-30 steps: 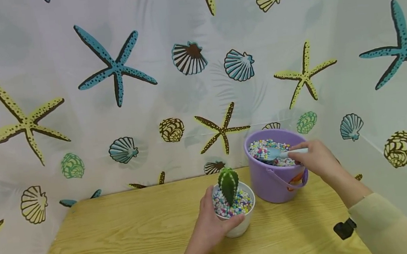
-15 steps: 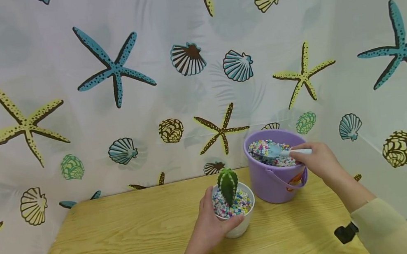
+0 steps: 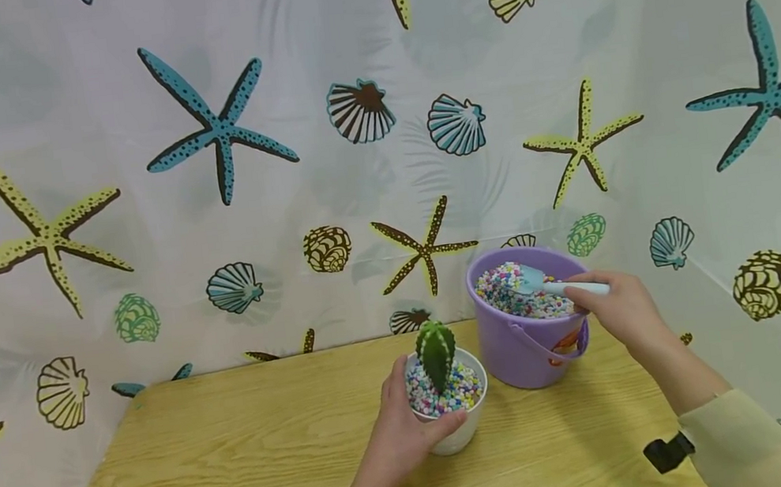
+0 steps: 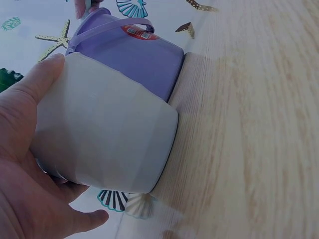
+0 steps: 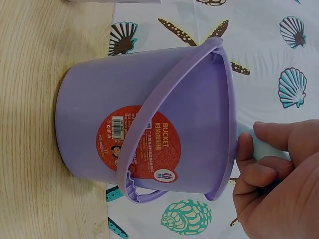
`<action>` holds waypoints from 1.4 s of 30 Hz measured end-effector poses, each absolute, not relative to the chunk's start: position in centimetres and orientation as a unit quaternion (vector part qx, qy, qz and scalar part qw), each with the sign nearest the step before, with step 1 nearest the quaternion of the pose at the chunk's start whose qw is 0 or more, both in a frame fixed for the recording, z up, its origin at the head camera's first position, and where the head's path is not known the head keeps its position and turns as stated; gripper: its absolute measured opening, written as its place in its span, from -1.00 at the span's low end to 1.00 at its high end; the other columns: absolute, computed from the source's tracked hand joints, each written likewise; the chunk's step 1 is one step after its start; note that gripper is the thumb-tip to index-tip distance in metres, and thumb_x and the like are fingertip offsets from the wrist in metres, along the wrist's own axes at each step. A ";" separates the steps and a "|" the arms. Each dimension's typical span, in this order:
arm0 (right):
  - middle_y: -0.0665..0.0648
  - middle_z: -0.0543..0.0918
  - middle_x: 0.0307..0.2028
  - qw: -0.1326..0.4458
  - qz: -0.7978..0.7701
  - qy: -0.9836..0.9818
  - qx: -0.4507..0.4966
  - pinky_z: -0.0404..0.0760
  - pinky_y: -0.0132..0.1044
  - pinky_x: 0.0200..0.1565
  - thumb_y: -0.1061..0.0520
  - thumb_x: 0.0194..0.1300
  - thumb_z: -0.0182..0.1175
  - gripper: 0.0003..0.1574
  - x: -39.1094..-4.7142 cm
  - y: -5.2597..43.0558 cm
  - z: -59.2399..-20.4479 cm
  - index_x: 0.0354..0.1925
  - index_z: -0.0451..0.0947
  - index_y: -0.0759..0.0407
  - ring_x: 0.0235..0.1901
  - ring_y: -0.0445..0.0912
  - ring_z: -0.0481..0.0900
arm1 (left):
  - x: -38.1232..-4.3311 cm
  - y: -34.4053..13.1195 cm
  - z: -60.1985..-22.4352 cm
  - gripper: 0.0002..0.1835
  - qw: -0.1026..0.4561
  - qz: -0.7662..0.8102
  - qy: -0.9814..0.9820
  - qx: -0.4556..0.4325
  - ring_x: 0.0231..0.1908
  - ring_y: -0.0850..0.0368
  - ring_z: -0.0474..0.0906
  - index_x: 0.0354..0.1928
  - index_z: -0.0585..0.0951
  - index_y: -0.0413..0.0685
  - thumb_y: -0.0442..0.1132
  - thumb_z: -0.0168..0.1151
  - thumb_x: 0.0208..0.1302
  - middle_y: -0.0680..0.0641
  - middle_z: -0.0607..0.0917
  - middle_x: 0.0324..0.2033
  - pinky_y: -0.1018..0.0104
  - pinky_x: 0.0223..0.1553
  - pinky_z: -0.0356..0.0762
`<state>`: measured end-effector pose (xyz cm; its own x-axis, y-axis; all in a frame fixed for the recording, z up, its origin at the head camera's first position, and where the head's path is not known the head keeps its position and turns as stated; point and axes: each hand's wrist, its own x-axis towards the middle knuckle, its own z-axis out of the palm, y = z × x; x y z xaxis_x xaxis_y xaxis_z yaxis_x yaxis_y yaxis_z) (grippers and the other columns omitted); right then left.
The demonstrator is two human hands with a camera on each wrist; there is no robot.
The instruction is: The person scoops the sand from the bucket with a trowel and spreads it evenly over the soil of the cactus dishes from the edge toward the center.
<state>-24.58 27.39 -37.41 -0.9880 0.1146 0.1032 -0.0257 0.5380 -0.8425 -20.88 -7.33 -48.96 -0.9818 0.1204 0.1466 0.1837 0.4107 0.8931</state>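
Observation:
My left hand (image 3: 404,424) holds a white plant pot (image 3: 457,436) on the table, thumb along its near side and fingers at its left. A green cactus (image 3: 437,354) stands upright in the pot among multicoloured pebbles (image 3: 466,385). In the left wrist view, the pot (image 4: 107,124) hides part of a bucket. My right hand (image 3: 618,305) grips the handle of a light blue toy shovel (image 3: 545,285). Its blade, with pebbles on it, is over the purple bucket (image 3: 519,353), which also holds many pebbles. The right wrist view shows curled fingers (image 5: 256,177) around the handle beside the bucket's rim.
A wooden table (image 3: 240,442) carries both containers, the bucket just behind and to the right of the pot. Behind hangs a white curtain (image 3: 356,184) printed with starfish and shells. The bucket's purple handle (image 5: 164,84) hangs down its side.
The right hand has shifted slightly right, and the shovel's blade has risen out of the pebbles with some on it. The left hand and pot have stayed in place.

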 end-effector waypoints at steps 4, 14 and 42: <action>0.34 0.77 0.10 0.074 0.469 -0.880 -0.028 0.48 0.24 0.27 -0.20 0.65 0.27 -0.26 -24.0 27.5 -37.4 0.47 0.57 0.28 0.28 0.24 0.53 | -20.8 -7.3 -49.0 0.41 0.030 -0.535 -0.840 -0.091 0.49 -0.43 0.37 0.77 0.03 -0.08 0.14 0.79 0.09 -0.38 0.28 0.57 -0.42 0.46 0.36; 0.30 0.75 0.14 0.095 0.465 -0.880 -0.033 0.52 -0.01 0.04 -0.18 0.64 0.27 -0.32 -23.2 27.7 -38.1 0.42 0.63 0.26 0.14 0.16 0.57 | -20.7 -7.4 -48.8 0.40 0.029 -0.539 -0.837 -0.091 0.49 -0.43 0.37 0.77 0.04 -0.09 0.12 0.79 0.09 -0.40 0.28 0.56 -0.41 0.47 0.35; 0.25 0.64 0.04 0.111 0.465 -0.876 -0.064 0.42 -0.20 -0.41 -0.32 0.61 0.26 -0.25 -21.8 27.4 -39.2 0.43 0.64 0.16 -0.31 0.02 0.39 | -20.8 -7.6 -49.1 0.39 0.024 -0.534 -0.840 -0.090 0.48 -0.37 0.39 0.76 0.04 -0.09 0.14 0.78 0.10 -0.38 0.30 0.54 -0.37 0.47 0.38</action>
